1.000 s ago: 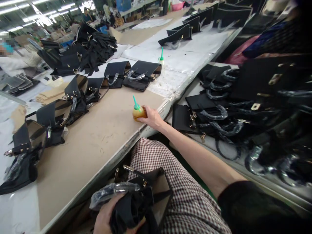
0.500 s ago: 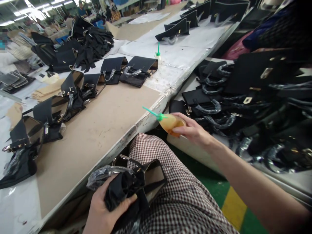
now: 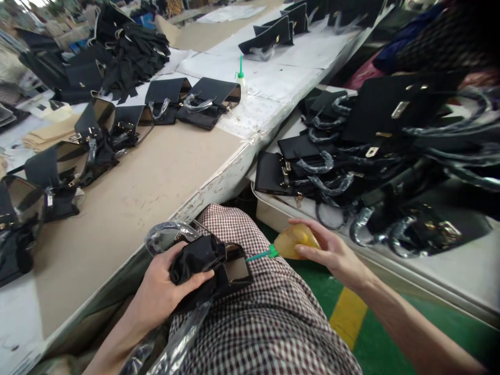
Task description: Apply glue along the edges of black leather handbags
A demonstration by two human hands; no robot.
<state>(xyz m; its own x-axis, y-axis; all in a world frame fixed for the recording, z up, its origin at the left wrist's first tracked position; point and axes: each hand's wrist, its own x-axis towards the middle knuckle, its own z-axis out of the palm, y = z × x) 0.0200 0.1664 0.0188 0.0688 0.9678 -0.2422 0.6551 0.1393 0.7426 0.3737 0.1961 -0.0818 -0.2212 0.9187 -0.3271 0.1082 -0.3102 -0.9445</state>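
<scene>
Observed worktop [image 3: 164, 166], bearing row of black bags [image 3: 130, 115] set back from near edge. Located black handbag [image 3: 211, 258] just outside that edge, above checked garment [image 3: 250, 323]; clamped in left hand [image 3: 164, 281], between thumb and fingers. Recorded amber squeeze bottle [image 3: 291, 241] farther right of same edge, gripped in right hand [image 3: 332, 252]; tilted sideways, with green nozzle [image 3: 260, 255] aimed at handbag's opening. Could not confirm tip contact. Noted gold clasp [image 3: 372, 152] right of worktop; too small to read.

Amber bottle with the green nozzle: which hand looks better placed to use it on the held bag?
Likely the right hand: it grips the bottle, whose green nozzle points at the black bag. The left hand is occupied, holding that bag.
</scene>
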